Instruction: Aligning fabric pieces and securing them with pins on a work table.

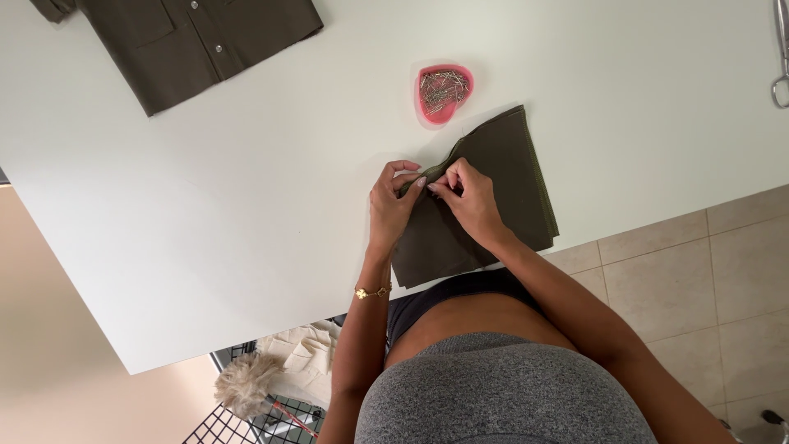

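A folded piece of dark olive fabric (509, 177) lies on the white table (205, 214) near its front edge. My left hand (393, 205) pinches the fabric's left folded edge with fingers curled. My right hand (468, 197) rests on the fabric and pinches the same edge right beside the left fingertips; a pin between them cannot be made out. A pink heart-shaped dish (443, 90) full of metal pins sits just beyond the fabric.
A dark olive buttoned garment (193, 41) lies at the table's far left. Metal scissors (781, 57) show at the right edge. Below the table stand a black wire basket (238, 423) with cream cloth and a fluffy item, and tiled floor (699, 288).
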